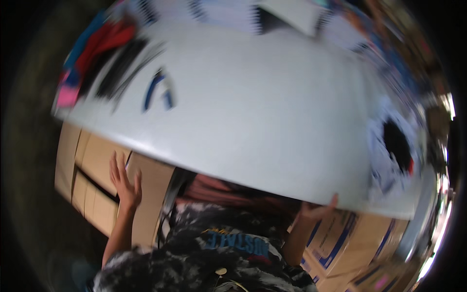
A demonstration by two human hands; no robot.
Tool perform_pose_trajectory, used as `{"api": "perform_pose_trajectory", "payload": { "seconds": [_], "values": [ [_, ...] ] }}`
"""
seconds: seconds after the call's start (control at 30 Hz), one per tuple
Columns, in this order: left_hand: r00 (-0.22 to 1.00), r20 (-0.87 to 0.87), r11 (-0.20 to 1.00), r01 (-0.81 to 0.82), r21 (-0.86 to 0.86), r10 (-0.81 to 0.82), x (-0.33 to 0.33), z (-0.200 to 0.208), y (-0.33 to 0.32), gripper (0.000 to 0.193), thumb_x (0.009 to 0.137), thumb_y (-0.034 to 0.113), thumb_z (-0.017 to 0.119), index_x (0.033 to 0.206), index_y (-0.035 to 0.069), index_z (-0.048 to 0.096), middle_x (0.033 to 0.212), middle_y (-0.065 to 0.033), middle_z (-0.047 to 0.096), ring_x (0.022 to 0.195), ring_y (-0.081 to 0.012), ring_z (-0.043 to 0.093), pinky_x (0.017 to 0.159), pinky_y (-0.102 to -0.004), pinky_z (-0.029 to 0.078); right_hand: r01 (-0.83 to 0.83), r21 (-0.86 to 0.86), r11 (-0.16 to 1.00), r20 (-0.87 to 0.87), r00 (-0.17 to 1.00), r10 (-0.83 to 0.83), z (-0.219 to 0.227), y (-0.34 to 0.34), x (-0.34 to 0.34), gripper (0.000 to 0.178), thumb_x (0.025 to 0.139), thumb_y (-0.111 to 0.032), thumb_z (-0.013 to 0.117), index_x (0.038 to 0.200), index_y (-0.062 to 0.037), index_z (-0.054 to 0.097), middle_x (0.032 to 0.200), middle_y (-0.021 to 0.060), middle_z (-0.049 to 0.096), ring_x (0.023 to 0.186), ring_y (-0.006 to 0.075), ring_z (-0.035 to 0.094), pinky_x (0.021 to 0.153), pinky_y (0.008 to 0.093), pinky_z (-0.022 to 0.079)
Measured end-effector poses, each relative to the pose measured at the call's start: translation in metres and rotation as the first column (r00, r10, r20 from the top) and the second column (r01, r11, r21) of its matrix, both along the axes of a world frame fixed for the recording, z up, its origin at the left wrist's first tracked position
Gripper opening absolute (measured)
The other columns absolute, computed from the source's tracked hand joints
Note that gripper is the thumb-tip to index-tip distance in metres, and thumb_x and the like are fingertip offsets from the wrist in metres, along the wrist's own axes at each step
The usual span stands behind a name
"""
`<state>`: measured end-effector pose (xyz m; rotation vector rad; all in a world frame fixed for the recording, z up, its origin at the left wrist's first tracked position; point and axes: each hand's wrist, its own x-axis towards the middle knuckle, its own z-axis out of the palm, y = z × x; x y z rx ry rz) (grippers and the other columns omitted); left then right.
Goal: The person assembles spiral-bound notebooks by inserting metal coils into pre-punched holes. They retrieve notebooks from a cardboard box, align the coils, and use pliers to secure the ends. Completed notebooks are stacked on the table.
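Note:
My left hand [127, 187] is raised beside the near left edge of the white table [272, 117], over a cardboard box. Its fingers are spread and it holds nothing. At the table's near edge, toward the right, is my right hand [317, 212], blurred. One finger or thumb stretches out over the edge, apart from the rest, and I see nothing held; part of this hand is hard to make out. Pliers with blue handles [157, 91] lie on the tabletop at the left. Near them are thin black strips [121, 68], smeared by motion.
Red cloth [104, 39] and a pink piece [67, 96] lie at the left end. Spiral-bound books [228, 13] line the far edge. A whitish plastic bag [382, 165] with something black sits at the right. Cardboard boxes stand below, left [104, 155] and right [360, 238].

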<state>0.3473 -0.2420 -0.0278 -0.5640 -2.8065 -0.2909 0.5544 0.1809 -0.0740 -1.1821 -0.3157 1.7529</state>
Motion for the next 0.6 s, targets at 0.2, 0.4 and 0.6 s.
{"api": "perform_pose_trajectory", "payload": {
  "seconds": [0.2,0.4,0.6],
  "values": [
    [0.633,0.414,0.403,-0.754,0.518,0.654,0.027,-0.056,-0.128,0.057,0.089,0.038,0.050,0.129,-0.002,0.038,0.126,-0.0165,0.043,0.115,-0.0247,0.041,0.096,-0.0351,0.034,-0.192,0.561,0.805,0.208,0.974,0.088,-0.039,0.026,0.027,0.061,0.071,-0.032,0.063,0.123,-0.0052,0.044,0.120,0.0201,0.046,0.107,0.0331,0.050,0.085,0.0477,0.046],
    [0.534,0.661,0.398,-0.842,0.363,0.527,0.044,-0.089,-0.153,0.065,0.088,0.048,0.045,0.127,-0.005,0.042,0.126,-0.0209,0.048,0.119,-0.0276,0.044,0.099,-0.0333,0.032,-0.247,0.291,0.924,-0.016,0.965,0.263,-0.033,0.061,0.044,0.062,0.074,-0.024,0.063,0.127,-0.0013,0.039,0.123,0.0216,0.043,0.107,0.0336,0.049,0.087,0.0473,0.045],
    [0.517,0.682,0.795,-0.585,-0.160,0.517,0.025,-0.066,-0.151,0.050,0.087,0.036,0.052,0.117,-0.004,0.050,0.112,-0.0172,0.058,0.100,-0.0241,0.056,0.084,-0.0335,0.043,-0.308,0.302,0.902,0.131,0.951,0.280,-0.030,0.065,0.035,0.060,0.074,-0.022,0.063,0.126,-0.0008,0.040,0.124,0.0210,0.042,0.107,0.0332,0.049,0.088,0.0469,0.044]
  ]
}}
